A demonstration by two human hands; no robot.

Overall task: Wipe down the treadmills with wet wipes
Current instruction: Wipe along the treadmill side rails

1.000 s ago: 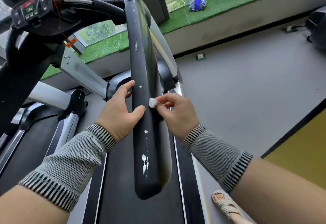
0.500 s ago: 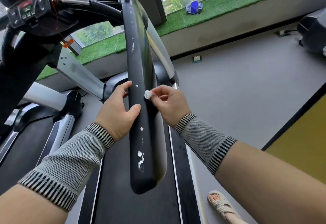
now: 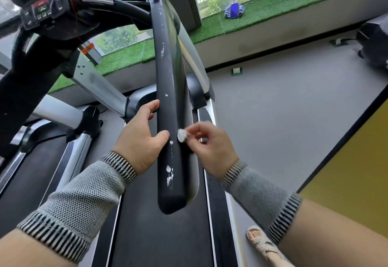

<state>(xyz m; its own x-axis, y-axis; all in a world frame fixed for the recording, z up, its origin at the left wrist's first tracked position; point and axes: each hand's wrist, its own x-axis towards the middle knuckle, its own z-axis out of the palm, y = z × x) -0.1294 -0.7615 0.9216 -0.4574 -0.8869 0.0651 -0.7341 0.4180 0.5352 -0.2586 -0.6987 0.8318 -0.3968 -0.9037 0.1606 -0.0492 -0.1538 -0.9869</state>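
In the head view, the black handrail (image 3: pixel 171 119) ran lengthwise away from the person. The left hand (image 3: pixel 139 138) gripped it from the left, thumb on top. The right hand (image 3: pixel 212 147) pinched a balled wipe (image 3: pixel 181 135) against its right edge, just above the white smears (image 3: pixel 169 175).

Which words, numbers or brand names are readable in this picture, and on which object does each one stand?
None can be read.
Control panel on the treadmill console: coloured buttons and marks, too small and blurred.
Black handrail: only white scuffs, no lettering.
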